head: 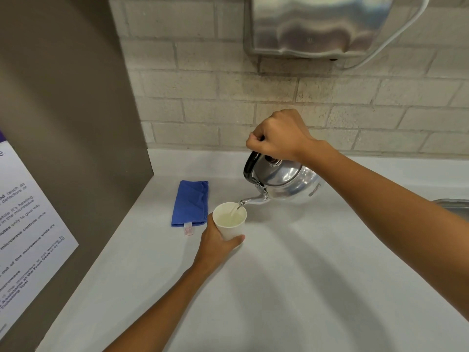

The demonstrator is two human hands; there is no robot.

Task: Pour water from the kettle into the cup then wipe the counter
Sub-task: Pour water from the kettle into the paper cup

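Note:
A shiny metal kettle (289,182) with a black handle hangs tilted above the white counter (291,275), its spout down to the left. My right hand (278,135) is closed around the handle from above. A thin stream of water runs from the spout into a white paper cup (229,221), which holds pale liquid. My left hand (215,243) grips the cup from below and the left side, on the counter. A folded blue cloth (190,203) with a small white tag lies flat just left of the cup.
A grey panel (71,123) with a printed notice (28,214) walls off the left side. A brick wall runs along the back, with a steel dispenser (319,24) mounted high. A metal sink rim (454,205) shows at the right edge.

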